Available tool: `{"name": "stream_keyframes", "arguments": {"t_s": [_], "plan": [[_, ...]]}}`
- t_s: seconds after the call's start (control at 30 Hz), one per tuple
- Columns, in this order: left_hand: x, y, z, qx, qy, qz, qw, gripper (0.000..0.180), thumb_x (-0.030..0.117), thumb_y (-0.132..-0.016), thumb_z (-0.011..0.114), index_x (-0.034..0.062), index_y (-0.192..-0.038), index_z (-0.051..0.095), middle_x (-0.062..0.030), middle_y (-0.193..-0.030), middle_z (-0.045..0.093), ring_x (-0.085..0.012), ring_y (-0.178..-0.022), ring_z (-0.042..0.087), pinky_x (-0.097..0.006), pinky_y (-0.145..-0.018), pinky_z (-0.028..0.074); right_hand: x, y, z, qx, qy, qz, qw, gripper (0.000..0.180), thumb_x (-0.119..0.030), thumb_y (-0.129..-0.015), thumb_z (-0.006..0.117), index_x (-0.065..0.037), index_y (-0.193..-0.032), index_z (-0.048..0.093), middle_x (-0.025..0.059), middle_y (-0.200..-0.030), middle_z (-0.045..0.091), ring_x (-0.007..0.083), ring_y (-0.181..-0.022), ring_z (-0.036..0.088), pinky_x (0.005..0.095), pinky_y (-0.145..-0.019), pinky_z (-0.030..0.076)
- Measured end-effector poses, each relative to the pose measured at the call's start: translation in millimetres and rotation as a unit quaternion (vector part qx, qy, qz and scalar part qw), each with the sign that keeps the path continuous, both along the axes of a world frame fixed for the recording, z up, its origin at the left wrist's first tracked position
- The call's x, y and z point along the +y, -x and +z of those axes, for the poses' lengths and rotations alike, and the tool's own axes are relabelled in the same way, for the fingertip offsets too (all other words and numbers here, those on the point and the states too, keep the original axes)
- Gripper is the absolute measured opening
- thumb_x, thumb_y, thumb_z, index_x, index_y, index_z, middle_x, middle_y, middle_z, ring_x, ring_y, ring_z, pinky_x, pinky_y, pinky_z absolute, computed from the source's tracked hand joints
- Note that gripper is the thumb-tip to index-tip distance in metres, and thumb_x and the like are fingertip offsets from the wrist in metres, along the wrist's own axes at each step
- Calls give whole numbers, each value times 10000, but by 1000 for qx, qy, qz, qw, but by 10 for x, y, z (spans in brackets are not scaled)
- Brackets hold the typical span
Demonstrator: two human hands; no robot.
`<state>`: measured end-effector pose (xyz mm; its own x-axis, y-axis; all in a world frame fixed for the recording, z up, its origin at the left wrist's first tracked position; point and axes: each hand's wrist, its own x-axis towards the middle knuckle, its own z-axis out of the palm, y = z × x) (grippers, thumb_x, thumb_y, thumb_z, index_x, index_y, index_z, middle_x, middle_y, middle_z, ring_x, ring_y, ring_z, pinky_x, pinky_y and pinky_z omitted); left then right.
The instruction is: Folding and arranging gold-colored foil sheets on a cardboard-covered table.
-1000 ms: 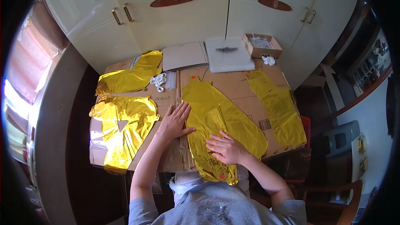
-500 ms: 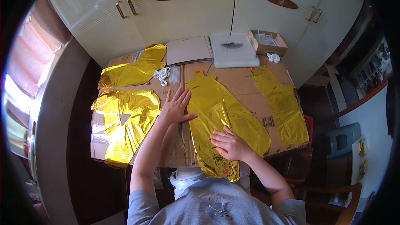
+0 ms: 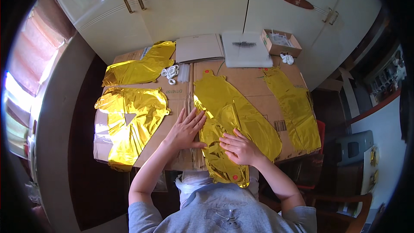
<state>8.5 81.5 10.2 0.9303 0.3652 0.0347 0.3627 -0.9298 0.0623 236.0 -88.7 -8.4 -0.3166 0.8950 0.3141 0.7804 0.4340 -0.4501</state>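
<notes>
Gold foil is catching the light all across the cardboard-covered tabletop [image 3: 241, 77] in the head view. The person is leaning over the middle foil balloon [image 3: 235, 118], a long flat gold shape lying from the centre of the tabletop down to its near edge. The left hand [image 3: 186, 130] is lying open, fingers spread, palm down on the cardboard with its fingertips touching the balloon's left edge. The right hand [image 3: 239, 146] is pressing flat on the balloon's lower part, fingers loosely extended, gripping nothing. To the left, a wide crinkled gold balloon [image 3: 129, 123] is lying flat, and beyond it another gold piece [image 3: 140, 67] is stretching toward the far edge. On the right, a narrow gold balloon [image 3: 295, 105] is running down the tabletop. At the far side, small white rings [image 3: 170, 72], a grey board [image 3: 199, 48], a pale tray [image 3: 246, 49] and a little cardboard box [image 3: 280, 42] are sitting below white cupboard doors [image 3: 189, 4].
</notes>
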Motion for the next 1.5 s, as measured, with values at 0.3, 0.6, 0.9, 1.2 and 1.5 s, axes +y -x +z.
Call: {"name": "stream_keyframes", "arguments": {"t_s": [0.3,0.6,0.9,1.2,1.5], "plan": [[-259,112,4,2,24,-16,1000,1190,814,-656,592,2,-1479,312,-195,-1531,323,-357,-1456,223,-597,-1160,127,20,-3,8,1,-4,3,1000,267,-158,-862,620,-79,-1100,711,64,-1263,640,212,-1257,546,479,-1141,312],[-33,-44,-74,-41,5,-6,999,1012,726,-800,535,-12,-1463,333,-194,-1522,339,-320,-1431,296,-578,-1152,188,-8,-52,-27,-2,-7,1,1000,286,-185,-870,628,-89,-1129,701,66,-1278,633,225,-1271,536,500,-1141,305],[-69,-374,-87,-60,-36,-40,997,956,715,-825,507,3,-1448,373,-179,-1507,373,-302,-1407,344,-542,-1129,248,-205,-199,-55,-3,10,-43,999,297,-196,-875,627,-98,-1149,690,63,-1311,612,221,-1287,520,487,-1135,317],[220,-501,-92,-89,-49,-32,994,874,637,-835,548,4,-1423,412,-171,-1471,426,-275,-1369,394,-449,-1092,302,-197,-211,-79,3,21,-32,999,320,-170,-871,614,-102,-1177,677,66,-1343,589,220,-1309,498,475,-1146,309],[308,-531,-137,-78,-43,15,996,901,647,-825,541,-17,-1419,401,-195,-1466,418,-307,-1368,379,-456,-1109,289,-194,-196,-42,7,20,-35,999,316,-152,-868,606,-99,-1171,679,68,-1333,596,212,-1306,502,474,-1153,298]]}}
